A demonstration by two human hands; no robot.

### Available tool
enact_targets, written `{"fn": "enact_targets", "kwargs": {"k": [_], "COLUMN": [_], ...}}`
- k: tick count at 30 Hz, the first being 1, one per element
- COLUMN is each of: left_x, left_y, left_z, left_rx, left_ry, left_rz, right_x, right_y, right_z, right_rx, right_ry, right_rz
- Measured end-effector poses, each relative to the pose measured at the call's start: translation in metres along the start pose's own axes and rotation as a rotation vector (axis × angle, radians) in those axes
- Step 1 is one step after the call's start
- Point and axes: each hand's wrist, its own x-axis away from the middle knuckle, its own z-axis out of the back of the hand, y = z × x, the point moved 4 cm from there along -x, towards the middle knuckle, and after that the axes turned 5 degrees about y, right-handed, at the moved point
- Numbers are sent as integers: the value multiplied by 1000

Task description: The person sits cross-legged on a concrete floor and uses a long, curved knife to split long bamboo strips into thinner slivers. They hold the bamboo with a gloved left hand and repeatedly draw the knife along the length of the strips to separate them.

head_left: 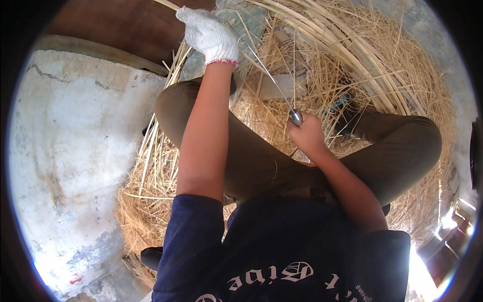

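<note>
My left hand (209, 38), in a white knitted glove with a red-edged cuff, is stretched far forward. Its fingers are closed on a pale, thin strip (167, 4), which looks like split bamboo and runs out past the top edge. My bare right hand (308, 135) is wrapped round the handle of a knife, above my lap. The knife's long, narrow blade (265, 68) points forward and left, rising from a shiny metal collar. The blade tip lies to the right of the gloved hand, apart from it.
Long pale strips (352, 55) lie in a curved bundle at the far right. Straw-like shavings (417, 75) cover the floor around my crossed legs (392, 146). A flat block (282, 86) sits among them. A stained whitish wall (75, 136) stands at left, beside a brown panel (115, 27).
</note>
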Motion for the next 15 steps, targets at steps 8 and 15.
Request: {"fn": "enact_targets", "kwargs": {"k": [8,15], "left_x": [6,-6], "left_y": [7,-2], "left_z": [-5,1], "left_rx": [101,-22], "left_ry": [-21,73], "left_rz": [77,43], "right_x": [-9,-21], "right_y": [32,50], "right_z": [-9,-11], "right_rx": [108,204], "right_ry": [-24,-99], "right_rz": [-140,-155]}}
